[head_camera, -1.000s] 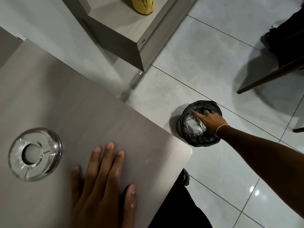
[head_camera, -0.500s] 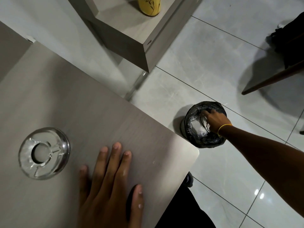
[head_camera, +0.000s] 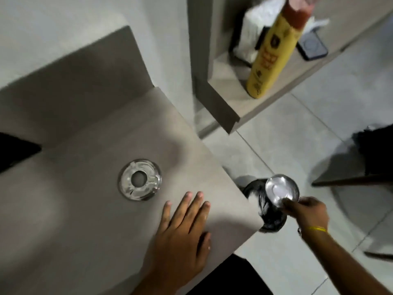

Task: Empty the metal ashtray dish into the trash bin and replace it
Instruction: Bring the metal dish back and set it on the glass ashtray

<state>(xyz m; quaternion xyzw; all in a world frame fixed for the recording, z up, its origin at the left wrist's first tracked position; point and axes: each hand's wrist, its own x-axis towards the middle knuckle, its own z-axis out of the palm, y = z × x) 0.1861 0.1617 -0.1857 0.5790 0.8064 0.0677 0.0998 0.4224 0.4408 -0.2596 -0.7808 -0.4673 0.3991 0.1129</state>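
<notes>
Head cam only, so one view to go on. The right hand [head_camera: 306, 211] is out past the table's corner, fingers pinched on the near rim of the metal dish [head_camera: 281, 191] — the small shiny round one. The dish is held up in the air with its inside facing the camera, sitting right above the trash bin [head_camera: 268, 209], which has a black bag liner and stands on the tiled floor [head_camera: 297, 135] just beside the table corner. There's a thin yellow band [head_camera: 318, 229] on that wrist.

The left hand [head_camera: 180, 228] lies flat on the grey table [head_camera: 85, 209], palm down, fingers spread a little, holding nothing. Just up and left of its fingertips sits the glass ashtray base [head_camera: 139, 179] — a clear ring with a hole in the middle, upright on the tabletop and not touching the hand.

Further back there's a low shelf [head_camera: 240, 103] with a tall yellow spray can [head_camera: 269, 60] standing on it, plus a dark phone [head_camera: 312, 46] lying flat. The frame is pretty motion-blurred, so I can't tell whether anything is left in the dish.
</notes>
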